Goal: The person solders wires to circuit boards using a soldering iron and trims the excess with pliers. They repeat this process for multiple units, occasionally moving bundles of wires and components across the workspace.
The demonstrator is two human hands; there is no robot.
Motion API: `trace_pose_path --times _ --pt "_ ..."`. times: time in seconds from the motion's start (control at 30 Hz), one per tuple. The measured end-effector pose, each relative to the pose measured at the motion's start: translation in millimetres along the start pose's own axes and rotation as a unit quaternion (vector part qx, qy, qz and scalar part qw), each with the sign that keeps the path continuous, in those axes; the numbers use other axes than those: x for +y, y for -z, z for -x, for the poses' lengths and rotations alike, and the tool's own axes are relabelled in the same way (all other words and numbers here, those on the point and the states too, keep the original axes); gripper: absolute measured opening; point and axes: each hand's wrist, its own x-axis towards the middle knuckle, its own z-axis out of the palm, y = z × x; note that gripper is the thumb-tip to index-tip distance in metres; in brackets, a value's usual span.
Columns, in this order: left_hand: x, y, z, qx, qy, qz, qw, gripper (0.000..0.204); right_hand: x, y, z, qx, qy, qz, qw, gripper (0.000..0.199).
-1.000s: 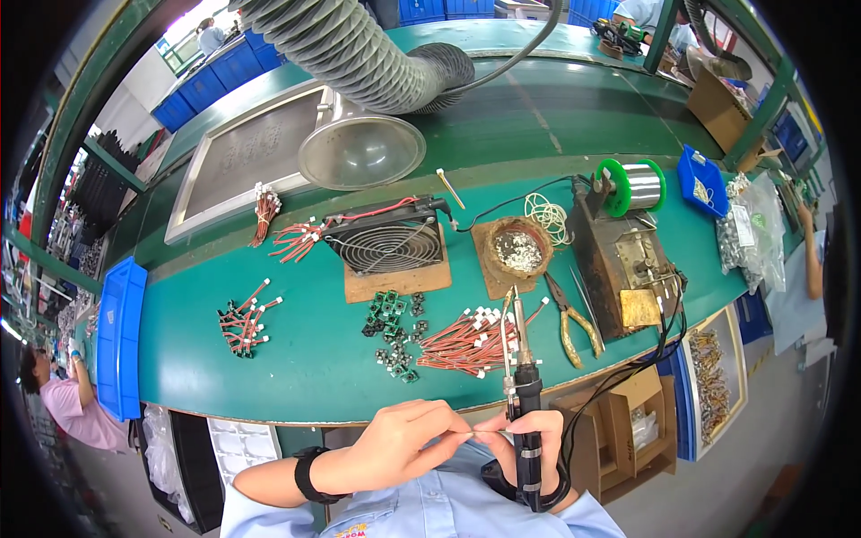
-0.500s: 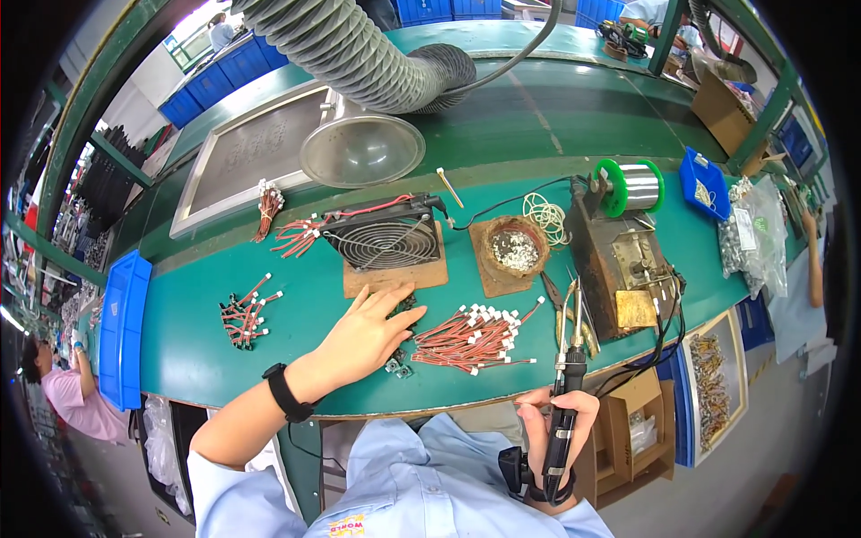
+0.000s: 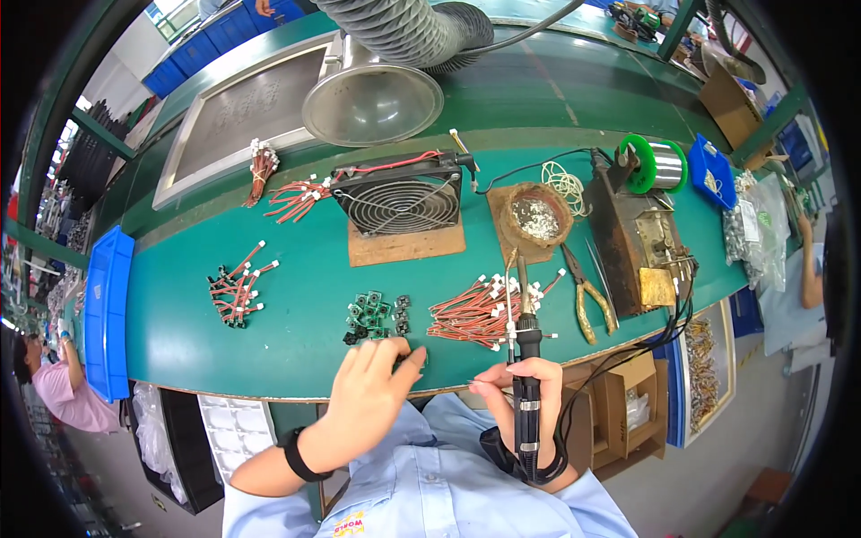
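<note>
My right hand [image 3: 547,375] is closed round a black soldering iron [image 3: 528,345], its tip pointing away from me over the wire bundle. My left hand [image 3: 369,387] is at the bench's front edge, fingers curled and thumb near the index; a small greenish bit shows at the fingertips, too small to name. Just beyond it lie small green circuit boards [image 3: 368,312] and a row of small black parts [image 3: 402,314]. Red-and-black wires with white connectors [image 3: 475,309] are heaped between the hands. Farther left lies a group of wires with dark ends [image 3: 238,291].
A fan [image 3: 399,202] stands behind the boards, below an extraction hood [image 3: 372,103]. To the right are a round pot [image 3: 538,218], pliers [image 3: 587,300], a soldering station [image 3: 632,233] and a solder reel [image 3: 659,168]. A blue tray [image 3: 108,314] borders the left side.
My left hand has drawn back toward me from the boards beside the fan, uncovering them. My right hand has shifted left with the soldering iron, whose tip now overlaps the wires. The view has shifted slightly.
</note>
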Motion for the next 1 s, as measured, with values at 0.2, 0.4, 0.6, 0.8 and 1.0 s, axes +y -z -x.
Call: trace_pose_path --times 0.2,0.4,0.6,0.8,1.0 --pt "3 -16 8 0.039 -0.031 -0.021 0.999 0.030 -10 -3 -3 0.009 -0.034 -0.047 0.998 0.044" --pt "1 -4 12 0.080 0.009 0.105 0.991 0.024 -12 -9 -1 -0.006 -0.046 -0.039 0.998 0.043" --pt "8 25 17 0.066 0.057 0.315 0.945 0.021 -25 -19 -5 -0.100 -0.021 0.017 0.995 0.043" --pt "0 27 17 0.021 0.005 0.255 0.967 0.018 -30 -22 -18 -0.142 0.082 0.112 0.980 0.040" --pt "-10 29 14 -0.039 -0.026 0.261 0.964 0.016 -29 -16 -19 -0.181 0.123 0.166 0.961 0.044"
